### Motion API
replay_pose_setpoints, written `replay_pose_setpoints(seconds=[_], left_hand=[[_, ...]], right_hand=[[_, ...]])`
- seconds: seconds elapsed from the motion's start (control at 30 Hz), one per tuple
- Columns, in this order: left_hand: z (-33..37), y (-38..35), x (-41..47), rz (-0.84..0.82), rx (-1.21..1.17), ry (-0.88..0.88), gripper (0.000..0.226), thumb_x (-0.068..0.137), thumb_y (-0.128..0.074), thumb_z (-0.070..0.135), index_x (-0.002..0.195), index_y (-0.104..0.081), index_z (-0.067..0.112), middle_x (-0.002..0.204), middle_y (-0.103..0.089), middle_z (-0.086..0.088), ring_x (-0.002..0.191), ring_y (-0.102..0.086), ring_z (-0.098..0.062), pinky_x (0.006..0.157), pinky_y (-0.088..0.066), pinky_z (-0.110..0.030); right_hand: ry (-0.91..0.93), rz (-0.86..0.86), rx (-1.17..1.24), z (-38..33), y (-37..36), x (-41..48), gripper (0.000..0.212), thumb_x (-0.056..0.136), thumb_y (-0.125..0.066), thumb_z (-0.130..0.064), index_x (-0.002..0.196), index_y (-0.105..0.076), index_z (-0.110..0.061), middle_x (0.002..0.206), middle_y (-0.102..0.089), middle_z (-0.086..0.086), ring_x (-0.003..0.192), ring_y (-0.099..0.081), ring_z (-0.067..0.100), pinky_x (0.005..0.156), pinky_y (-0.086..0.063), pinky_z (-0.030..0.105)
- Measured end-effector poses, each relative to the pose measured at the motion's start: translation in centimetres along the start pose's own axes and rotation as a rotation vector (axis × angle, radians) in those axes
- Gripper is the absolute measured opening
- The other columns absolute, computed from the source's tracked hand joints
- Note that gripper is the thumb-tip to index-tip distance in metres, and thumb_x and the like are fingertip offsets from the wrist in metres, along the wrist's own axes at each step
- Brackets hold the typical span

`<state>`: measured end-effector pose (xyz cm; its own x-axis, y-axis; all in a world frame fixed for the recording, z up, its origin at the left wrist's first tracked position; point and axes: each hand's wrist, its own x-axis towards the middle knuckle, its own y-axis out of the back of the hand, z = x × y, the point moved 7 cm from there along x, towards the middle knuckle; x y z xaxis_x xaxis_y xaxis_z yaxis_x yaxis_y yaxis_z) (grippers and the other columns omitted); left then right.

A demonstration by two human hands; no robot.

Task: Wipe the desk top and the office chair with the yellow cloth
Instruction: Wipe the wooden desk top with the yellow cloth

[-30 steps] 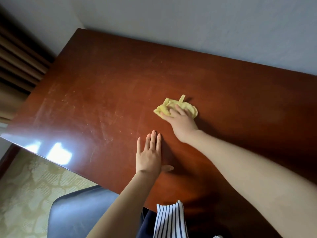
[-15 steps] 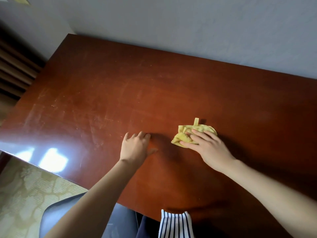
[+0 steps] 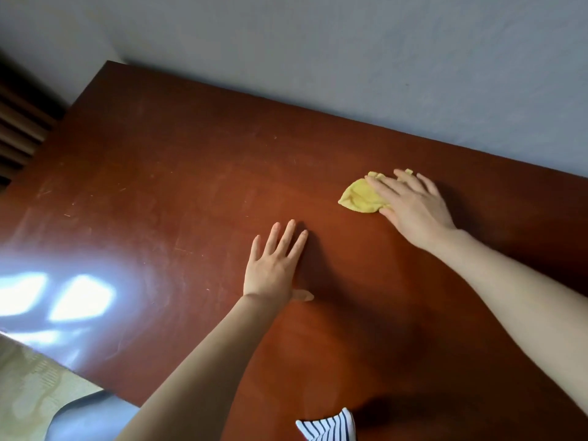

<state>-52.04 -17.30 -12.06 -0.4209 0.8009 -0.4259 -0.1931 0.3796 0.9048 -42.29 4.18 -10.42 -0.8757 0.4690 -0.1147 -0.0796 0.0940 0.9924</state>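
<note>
Wiping the desk: cloth moved toward the far right edge.

The right hand presses the crumpled cloth flat under spread fingers, farther right and nearer the wall than half a second ago. The left hand, earlier loosely curled, now lies palm-down mid-desk, fingers extended, holding nothing. The chair shows below the near edge.

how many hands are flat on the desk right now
2. The left hand lies palm down with nothing under it, near the middle of the desk top. The right hand presses on the yellow cloth, farther back and to the right.
</note>
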Motion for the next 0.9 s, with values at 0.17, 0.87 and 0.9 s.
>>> replay_pose_setpoints(seconds=[0.17,0.87,0.9], left_hand=[[-0.5,-0.8,0.7,-0.041,-0.03,-0.002,0.116,0.073,-0.056,0.073,0.147,0.022,0.031,0.157,0.024,0.003,0.145,0.02,-0.022,0.116,0.007,-0.047],[-0.7,-0.4,0.6,-0.081,-0.004,0.026,0.115,0.071,-0.056,0.075,0.148,0.018,0.033,0.158,0.021,0.004,0.146,0.017,-0.02,0.112,0.013,-0.052],[-0.7,-0.3,0.6,-0.077,-0.005,0.026,0.115,0.071,-0.056,0.075,0.148,0.018,0.033,0.158,0.021,0.004,0.146,0.016,-0.02,0.113,0.013,-0.052]], right_hand=[[0.006,0.032,0.023,-0.2,0.3,6.4,0.061,0.094,-0.05,-0.009,0.147,-0.031,-0.034,0.159,-0.016,-0.001,0.146,-0.006,0.025,0.118,-0.009,0.044],[0.095,0.369,0.332,-9.3,-2.5,-1.1,0.037,0.076,-0.078,-0.018,0.112,-0.071,-0.015,0.12,-0.067,0.004,0.118,-0.057,0.03,0.1,-0.042,0.049],[0.105,0.382,0.308,-8.5,-2.3,-1.5,0.035,0.075,-0.079,-0.019,0.109,-0.072,-0.015,0.118,-0.068,0.003,0.116,-0.059,0.029,0.099,-0.043,0.048]])
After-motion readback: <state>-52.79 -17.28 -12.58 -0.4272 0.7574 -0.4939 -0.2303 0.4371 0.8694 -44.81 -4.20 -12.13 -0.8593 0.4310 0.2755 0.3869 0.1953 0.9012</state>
